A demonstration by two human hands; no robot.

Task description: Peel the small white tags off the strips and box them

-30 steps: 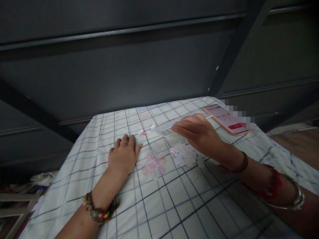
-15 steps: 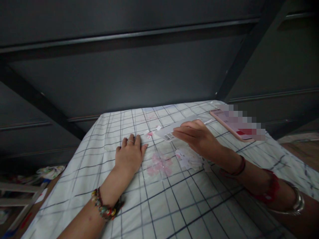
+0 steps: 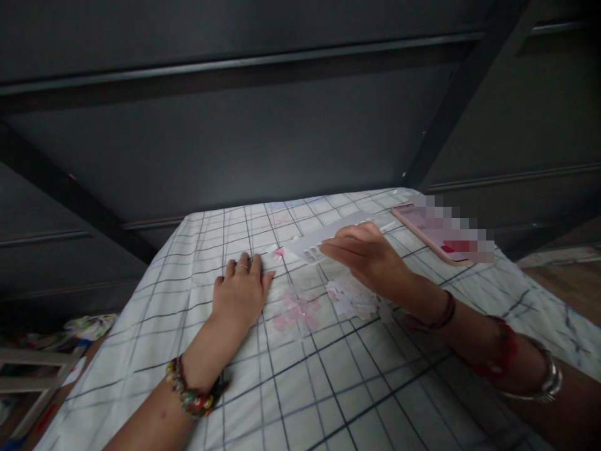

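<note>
My left hand lies flat on the checked cloth, fingers stretched out. Pinched closed, my right hand is over a pale grey sheet with small light rectangles at its near edge. A thin whitish strip or stick shows behind the hand; whether my fingers grip it or the sheet, I cannot tell. By the sheet's left end is a small pink and white piece. A translucent pink flower shape lies between my hands. Right of it sits a heap of small white paper pieces.
A phone in a pink case lies on the right, its screen partly pixelated. A dark panelled wall rises behind the cloth's far edge. Down at the left stands a pale wooden frame beside some clutter.
The whole view has shifted slightly. A small white piece at the sheet's left end shows less now. Both hands keep almost the same pose.
</note>
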